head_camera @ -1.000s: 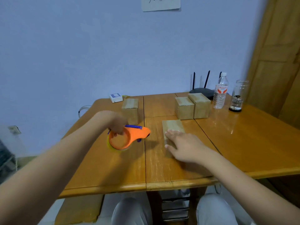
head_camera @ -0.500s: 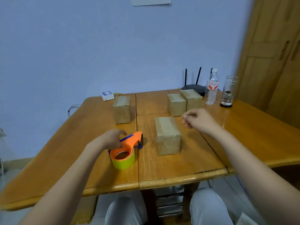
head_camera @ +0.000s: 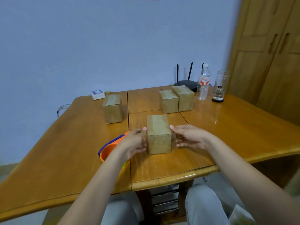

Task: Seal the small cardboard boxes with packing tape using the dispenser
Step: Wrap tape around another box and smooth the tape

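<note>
My knees sit under the near edge of the glossy wooden bench [head_camera: 162, 176]. On it, nearest me, the orange tape dispenser with its yellow-green roll [head_camera: 108, 151] lies released, partly hidden beneath my left forearm. Just beyond, my left hand [head_camera: 133, 143] and right hand [head_camera: 190, 138] flank the small brown cardboard box [head_camera: 159, 135], fingers fairly straight against its two sides, steadying rather than clutching it. I judge this the step of setting the box square for taping; next I would need to take up the dispenser and run tape along a seam. Farther off stand a single cardboard box [head_camera: 112, 108] at left and two cardboard boxes side by side [head_camera: 177, 99]. Behind them are a clear plastic water bottle [head_camera: 203, 83], its red-and-white label too small to read, a glass jar [head_camera: 220, 86], a black router [head_camera: 186, 82] and a small white box [head_camera: 97, 94].
</note>
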Available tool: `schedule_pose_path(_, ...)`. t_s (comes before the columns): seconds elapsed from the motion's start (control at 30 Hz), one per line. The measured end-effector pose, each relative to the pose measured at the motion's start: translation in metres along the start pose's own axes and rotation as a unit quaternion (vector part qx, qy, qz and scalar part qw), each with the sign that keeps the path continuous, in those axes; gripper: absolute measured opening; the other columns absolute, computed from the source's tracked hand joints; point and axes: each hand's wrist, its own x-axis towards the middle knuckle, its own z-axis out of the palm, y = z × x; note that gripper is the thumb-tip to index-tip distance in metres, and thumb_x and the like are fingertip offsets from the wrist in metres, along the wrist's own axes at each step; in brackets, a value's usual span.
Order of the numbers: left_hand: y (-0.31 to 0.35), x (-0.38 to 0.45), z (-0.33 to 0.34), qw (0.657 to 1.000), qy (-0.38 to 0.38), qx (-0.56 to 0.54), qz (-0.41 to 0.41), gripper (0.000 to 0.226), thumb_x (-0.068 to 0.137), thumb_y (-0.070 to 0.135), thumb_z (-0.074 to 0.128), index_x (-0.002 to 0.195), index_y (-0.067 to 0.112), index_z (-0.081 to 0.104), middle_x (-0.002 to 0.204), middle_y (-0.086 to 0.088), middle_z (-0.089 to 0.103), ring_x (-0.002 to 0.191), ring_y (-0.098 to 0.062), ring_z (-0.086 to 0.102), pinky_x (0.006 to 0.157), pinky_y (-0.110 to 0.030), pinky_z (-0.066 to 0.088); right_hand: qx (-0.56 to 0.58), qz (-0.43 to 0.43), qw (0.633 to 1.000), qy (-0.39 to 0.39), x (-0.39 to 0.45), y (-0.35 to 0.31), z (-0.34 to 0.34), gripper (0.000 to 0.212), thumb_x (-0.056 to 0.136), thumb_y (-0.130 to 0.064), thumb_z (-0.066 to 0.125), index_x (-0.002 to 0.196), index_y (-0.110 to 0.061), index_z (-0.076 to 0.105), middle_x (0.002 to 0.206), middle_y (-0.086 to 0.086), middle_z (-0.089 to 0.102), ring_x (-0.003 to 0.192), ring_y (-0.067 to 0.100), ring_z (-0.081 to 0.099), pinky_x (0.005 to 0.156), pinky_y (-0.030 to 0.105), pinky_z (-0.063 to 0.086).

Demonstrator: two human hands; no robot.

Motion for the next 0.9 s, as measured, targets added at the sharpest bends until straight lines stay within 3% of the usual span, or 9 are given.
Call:
schedule_pose_path(0.07, -0.001, 0.000, -0.001, 1.000, -0.006, -0.016, -0.009, 0.050, 0.099, 0.041, 0.054, 0.141, 0.016, 0.047, 0.118, -0.015, 0.064, 0.100, -0.023, 0.061, 0.078, -0.032, 0.055, 0.024, 0.000, 0.999, -0.022, 0.002, 0.002, -0.002, 0.044, 0.087, -0.043, 0.069, 0.113, -0.007, 0.068, 0.119, 0.013, 0.070, 0.109, 0.027, 0.067, 0.099, 0.043, 0.055)
schedule_pose_path(0.13, -0.003, 0.000, -0.003, 0.999, -0.018, -0.038, -0.012, 0.044, 0.099, 0.038, 0.056, 0.136, 0.014, 0.051, 0.097, -0.011, 0.065, 0.088, -0.021, 0.058, 0.077, -0.032, 0.051, 0.024, -0.007, 0.998, -0.051, 0.002, 0.001, -0.003, 0.042, 0.088, -0.039, 0.068, 0.108, -0.003, 0.065, 0.122, 0.017, 0.070, 0.115, 0.031, 0.067, 0.104, 0.048, 0.051)
schedule_pose_path(0.2, -0.004, 0.000, -0.005, 0.995, -0.044, -0.082, -0.028, 0.040, 0.098, 0.033, 0.060, 0.131, 0.012, 0.053, 0.086, -0.009, 0.057, 0.078, -0.018, 0.054, 0.073, -0.032, 0.048, 0.024, -0.014, 0.997, -0.071, 0.002, 0.003, -0.005, 0.057, 0.089, -0.040, 0.067, 0.122, 0.006, 0.059, 0.126, 0.019, 0.068, 0.118, 0.031, 0.066, 0.105, 0.047, 0.051)
schedule_pose_path(0.27, -0.005, 0.000, -0.008, 0.989, -0.067, -0.122, -0.039, 0.040, 0.095, 0.028, 0.065, 0.129, 0.010, 0.055, 0.090, -0.010, 0.060, 0.076, -0.018, 0.055, 0.070, -0.031, 0.050, 0.033, -0.017, 0.995, -0.093, 0.001, 0.005, -0.007, 0.066, 0.091, -0.040, 0.064, 0.134, 0.009, 0.051, 0.129, 0.019, 0.066, 0.120, 0.031, 0.064, 0.104, 0.044, 0.051)
schedule_pose_path(0.37, -0.008, 0.000, -0.009, 0.988, -0.079, -0.132, -0.031, 0.041, 0.092, 0.020, 0.068, 0.129, 0.007, 0.056, 0.087, -0.010, 0.063, 0.077, -0.019, 0.058, 0.070, -0.031, 0.053, 0.055, -0.039, 0.988, -0.138, -0.002, 0.008, -0.011, 0.043, 0.094, -0.031, 0.060, 0.120, 0.003, 0.059, 0.129, 0.017, 0.067, 0.123, 0.030, 0.063, 0.106, 0.042, 0.048)
schedule_pose_path(0.43, -0.008, -0.001, -0.009, 0.985, -0.085, -0.145, -0.024, 0.039, 0.092, 0.014, 0.067, 0.128, 0.006, 0.056, 0.083, -0.010, 0.063, 0.075, -0.019, 0.060, 0.073, -0.033, 0.055, 0.068, -0.049, 0.983, -0.162, -0.003, 0.008, -0.016, 0.020, 0.094, -0.025, 0.060, 0.099, -0.006, 0.061, 0.118, 0.016, 0.069, 0.115, 0.029, 0.065, 0.103, 0.041, 0.049)
schedule_pose_path(0.53, -0.005, -0.003, -0.012, 0.977, -0.110, -0.181, -0.025, 0.033, 0.092, 0.008, 0.067, 0.124, 0.006, 0.059, 0.082, -0.010, 0.065, 0.071, -0.017, 0.061, 0.075, -0.034, 0.055, 0.076, -0.037, 0.983, -0.161, -0.004, 0.007, -0.021, 0.014, 0.093, -0.020, 0.062, 0.086, -0.008, 0.063, 0.093, 0.011, 0.066, 0.091, 0.023, 0.064, 0.092, 0.036, 0.053)
schedule_pose_path(0.7, -0.006, -0.008, -0.016, 0.974, -0.122, -0.188, -0.029, 0.048, 0.077, 0.004, 0.075, 0.122, 0.006, 0.061, 0.090, -0.013, 0.067, 0.078, -0.020, 0.064, 0.072, -0.034, 0.057, 0.101, 0.016, 0.983, -0.151, -0.006, 0.005, -0.019, 0.006, 0.088, -0.010, 0.068, 0.091, -0.006, 0.070, 0.082, 0.007, 0.064, 0.074, 0.015, 0.061, 0.074, 0.028, 0.059)
schedule_pose_path(0.9, -0.010, -0.017, -0.015, 0.978, -0.067, -0.197, -0.005, 0.051, 0.072, 0.001, 0.077, 0.120, 0.007, 0.061, 0.083, -0.012, 0.072, 0.069, -0.017, 0.068, 0.067, -0.030, 0.056, 0.138, 0.069, 0.982, -0.113, -0.009, 0.009, -0.020, 0.010, 0.088, -0.002, 0.067, 0.097, -0.001, 0.071, 0.082, 0.009, 0.068, 0.074, 0.017, 0.065, 0.069, 0.028, 0.060)
